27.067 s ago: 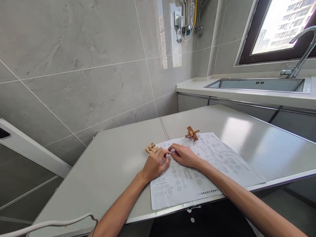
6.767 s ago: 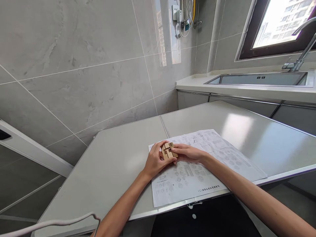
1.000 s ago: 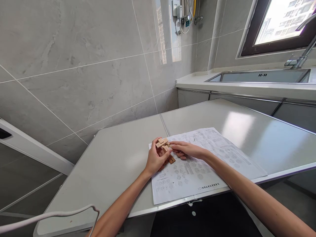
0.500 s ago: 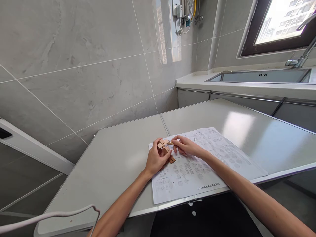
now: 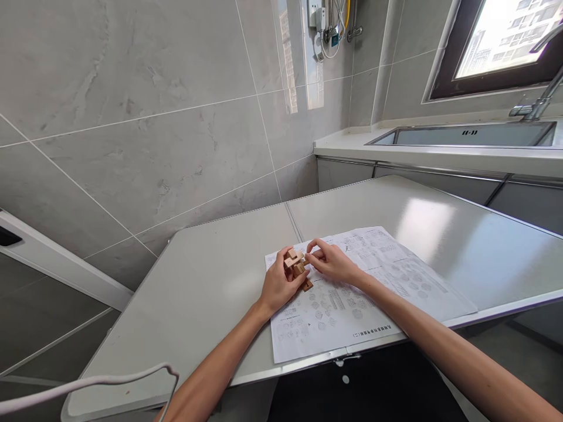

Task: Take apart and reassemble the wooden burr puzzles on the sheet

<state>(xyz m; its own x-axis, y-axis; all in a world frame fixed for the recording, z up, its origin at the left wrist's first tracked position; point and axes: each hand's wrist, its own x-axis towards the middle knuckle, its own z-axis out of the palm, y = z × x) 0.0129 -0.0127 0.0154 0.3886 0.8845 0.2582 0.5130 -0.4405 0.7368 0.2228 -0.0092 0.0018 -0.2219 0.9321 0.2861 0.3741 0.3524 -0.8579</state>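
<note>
A small wooden interlocking puzzle (image 5: 296, 265) of several notched sticks is held just above a printed instruction sheet (image 5: 378, 287). My left hand (image 5: 278, 283) is closed around the puzzle from the left and below. My right hand (image 5: 331, 261) touches it from the right, fingertips pinched on a stick at its top. One darker stick pokes out below, toward the paper. The puzzle's far side is hidden by my fingers.
The sheet lies on a grey table (image 5: 197, 305) against a tiled wall. A steel sink (image 5: 461, 136) with a tap (image 5: 534, 102) sits on the counter at the back right. A white cable (image 5: 88, 387) crosses the lower left corner.
Over the last second my right hand moved slightly left and pressed a stick in against the puzzle. The puzzle looks more compact than a second ago. My left hand kept its grip.
</note>
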